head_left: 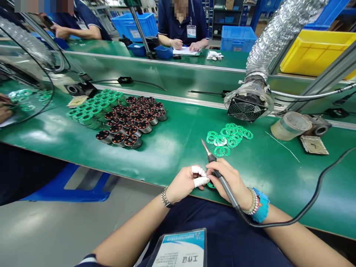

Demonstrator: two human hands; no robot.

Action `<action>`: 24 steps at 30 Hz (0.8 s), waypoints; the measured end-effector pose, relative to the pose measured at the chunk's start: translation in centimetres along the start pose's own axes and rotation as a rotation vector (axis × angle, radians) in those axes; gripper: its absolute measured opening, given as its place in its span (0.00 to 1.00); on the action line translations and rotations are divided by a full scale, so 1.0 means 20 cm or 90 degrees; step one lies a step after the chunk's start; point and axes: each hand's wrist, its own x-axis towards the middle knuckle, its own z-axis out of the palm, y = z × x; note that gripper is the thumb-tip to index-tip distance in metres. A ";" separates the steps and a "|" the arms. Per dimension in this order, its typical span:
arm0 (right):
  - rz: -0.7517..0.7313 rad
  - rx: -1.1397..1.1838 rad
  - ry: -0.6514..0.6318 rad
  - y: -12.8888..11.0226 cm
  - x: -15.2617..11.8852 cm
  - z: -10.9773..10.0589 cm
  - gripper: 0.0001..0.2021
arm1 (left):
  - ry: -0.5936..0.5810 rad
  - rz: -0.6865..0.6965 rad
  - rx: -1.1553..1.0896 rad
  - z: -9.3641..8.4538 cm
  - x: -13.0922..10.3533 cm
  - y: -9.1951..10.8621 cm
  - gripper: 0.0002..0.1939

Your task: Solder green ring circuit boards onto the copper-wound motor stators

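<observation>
My left hand, with white tape on its thumb and a finger, is closed in a pinch at the table's front edge. My right hand holds a soldering iron, its tip pointing up and away to the left. The fingertips of both hands meet beside a green ring board, mostly hidden behind them. What the left fingers pinch is too small to make out. Beyond the hands lies a loose pile of green ring boards.
Motor stators and stacked green rings stand at left. A fan with duct, a round container and a sponge tray are at right. The iron's cable crosses my right forearm. A person writes across the bench.
</observation>
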 end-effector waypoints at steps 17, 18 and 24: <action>-0.019 -0.078 -0.061 -0.03 -0.06 -0.06 0.14 | -0.040 -0.089 -0.173 -0.02 -0.08 -0.05 0.09; -0.015 -0.062 -0.088 -0.03 -0.08 -0.07 0.16 | -0.047 -0.093 -0.174 -0.02 -0.07 -0.05 0.09; -0.003 -0.050 -0.123 0.01 -0.13 -0.06 0.15 | -0.035 -0.098 -0.138 -0.02 -0.06 -0.04 0.10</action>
